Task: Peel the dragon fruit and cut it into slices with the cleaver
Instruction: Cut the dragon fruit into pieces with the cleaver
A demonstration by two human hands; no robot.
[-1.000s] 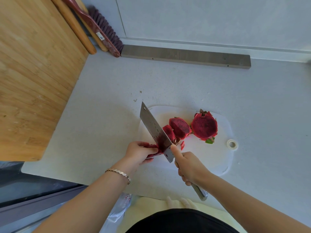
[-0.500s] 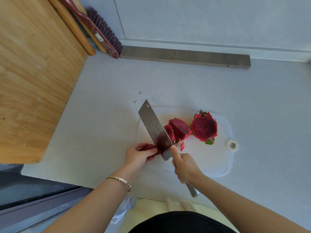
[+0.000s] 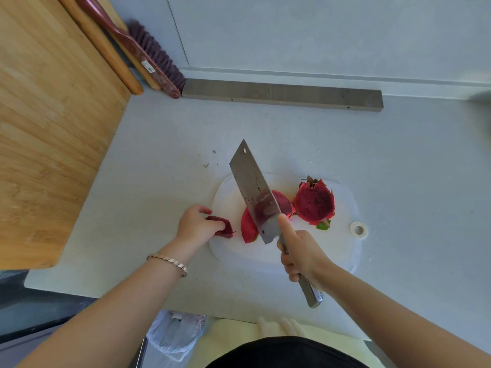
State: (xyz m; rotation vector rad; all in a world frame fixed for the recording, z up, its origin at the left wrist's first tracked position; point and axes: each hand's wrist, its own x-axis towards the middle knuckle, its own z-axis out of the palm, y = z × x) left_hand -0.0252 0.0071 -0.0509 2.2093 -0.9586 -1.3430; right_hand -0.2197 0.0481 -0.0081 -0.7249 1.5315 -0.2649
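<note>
The dragon fruit is in pieces on a white cutting board (image 3: 340, 251) that lies near the front edge of the counter (image 3: 159, 181). The largest piece, a half (image 3: 314, 203) with its dark red flesh showing, sits toward the board's far right part. A second piece (image 3: 283, 204) lies just beside it on the left, partly hidden behind the cleaver (image 3: 253, 189). A wedge (image 3: 247, 231) with pink skin showing lies near the board's left end, just beside the blade's lower corner. The left hand (image 3: 194, 224) pinches a small dark red piece (image 3: 222, 226) at the board's left edge, fingers curled round it; a bracelet (image 3: 170, 261) circles that wrist. The right hand (image 3: 300, 251) grips the cleaver's handle, one finger stretched up against the blade, which is raised, tilted and smeared with juice. A white ring (image 3: 358, 229) sits at the board's right edge. A wooden board (image 3: 47, 128) lies at the counter's left side, a brush (image 3: 148, 57) leans in the far left corner, and a grey bar (image 3: 281, 94) runs along the far edge.
</note>
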